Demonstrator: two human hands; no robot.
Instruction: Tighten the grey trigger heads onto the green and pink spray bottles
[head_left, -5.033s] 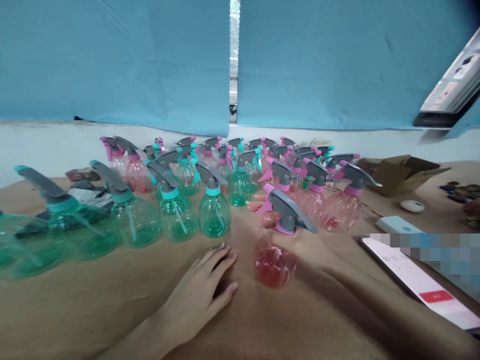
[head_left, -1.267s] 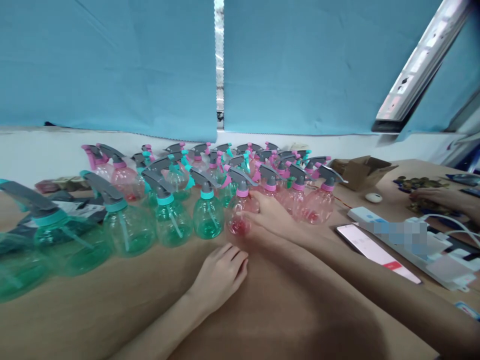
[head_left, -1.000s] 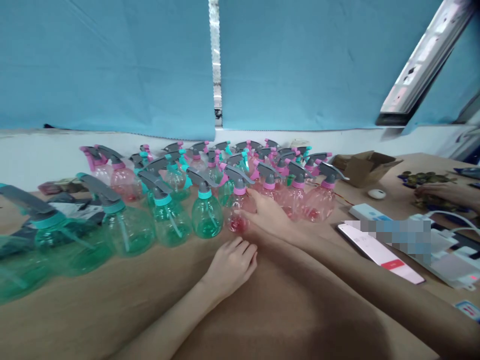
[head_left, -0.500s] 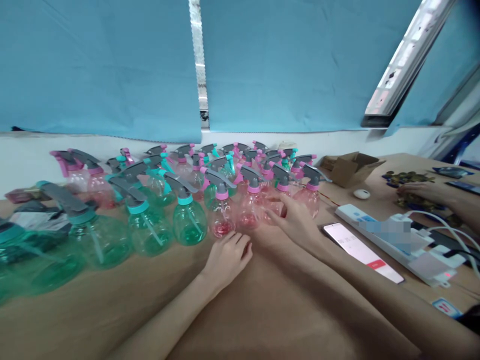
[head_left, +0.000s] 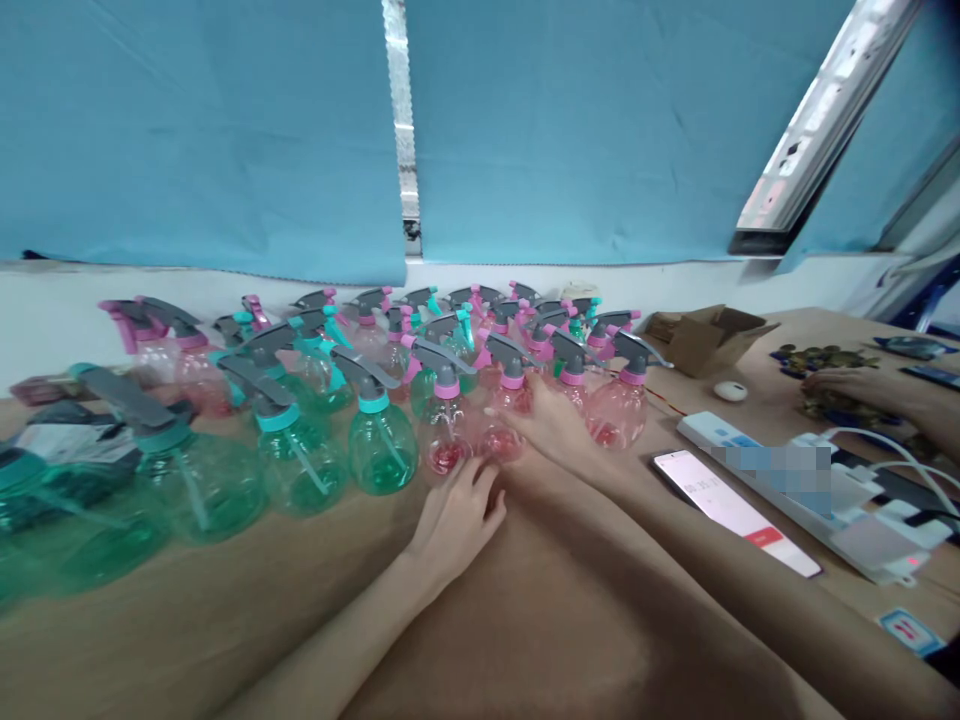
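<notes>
Pink and green round spray bottles with grey trigger levers stand in rows on the table. My right hand is wrapped round a pink spray bottle in the front row, thumb across its front and fingers at its right side. Low in front, my left hand rests with loosely bent, parted fingers, holding nothing. Its fingertips are close to the base of the neighbouring pink spray bottle; whether they touch cannot be made out. Left of that stands a green spray bottle. Another pink spray bottle stands at the row's right end.
A phone and a white power strip with cables lie on the right. Behind them are an open cardboard box and a white mouse-like object. Another person's hand is over small dark items at far right.
My right hand has moved left, from beside the front-row pink bottles onto one of them. My left hand has barely moved. The view has shifted slightly.
</notes>
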